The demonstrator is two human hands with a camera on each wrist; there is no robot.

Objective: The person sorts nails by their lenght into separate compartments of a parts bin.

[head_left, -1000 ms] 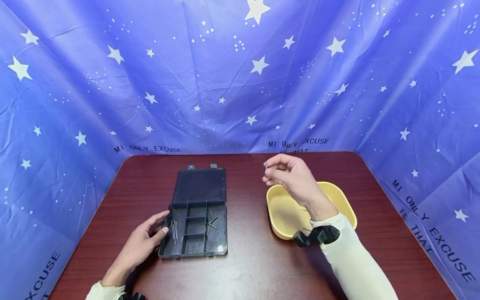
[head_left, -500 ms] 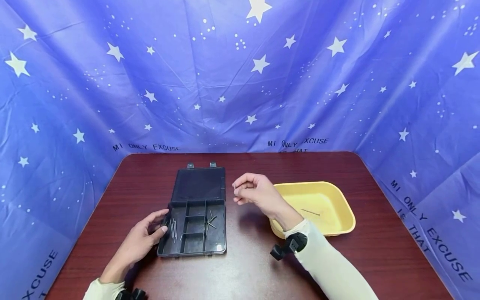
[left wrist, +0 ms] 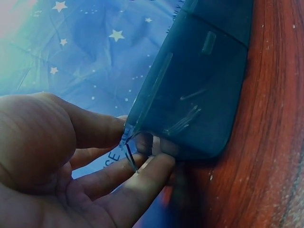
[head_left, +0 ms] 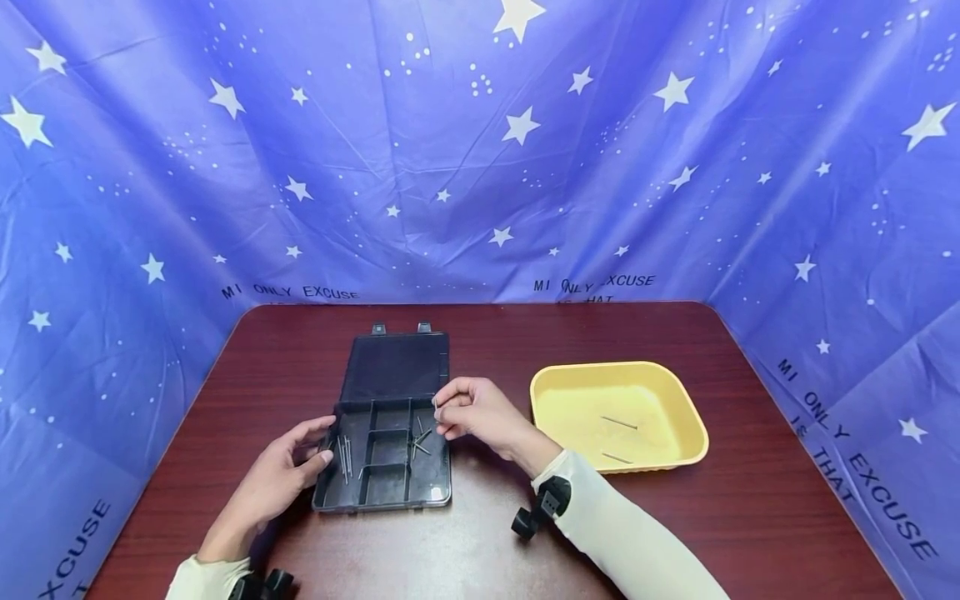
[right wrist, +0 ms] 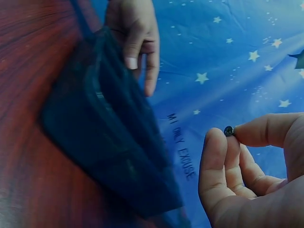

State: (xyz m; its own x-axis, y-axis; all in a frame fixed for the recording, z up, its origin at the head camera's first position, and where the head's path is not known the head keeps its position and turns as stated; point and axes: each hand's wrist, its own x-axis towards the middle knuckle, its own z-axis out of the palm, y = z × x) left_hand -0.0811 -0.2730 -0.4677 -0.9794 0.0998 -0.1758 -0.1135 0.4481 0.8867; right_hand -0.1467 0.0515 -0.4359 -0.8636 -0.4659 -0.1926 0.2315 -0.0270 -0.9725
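Observation:
A screw [right wrist: 229, 130], its dark round head towards the camera in the right wrist view, is pinched between thumb and fingertips of my right hand [head_left: 480, 417]. That hand hangs over the right edge of the black compartment box [head_left: 429, 492], which lies with its lid folded back. On the left, my left hand [head_left: 277, 475] grips the box's side edge with thumb and fingers. Long thin nails [head_left: 345, 457] lie in the box's left compartment. Several short screws [head_left: 420, 446] lie crossed in the right compartment.
A yellow plastic basin [head_left: 693, 425] stands to the right, with a long dark screw [head_left: 619, 422] and a thin metal piece [head_left: 617, 457] inside. The box's open lid [head_left: 396, 367] lies towards the back of the dark red table [head_left: 480, 542]. A starry blue cloth [head_left: 450, 167] hangs behind.
My right hand has moved left from above the yellow basin to the box's right compartment, carrying the screw. The left hand stays at the box edge.

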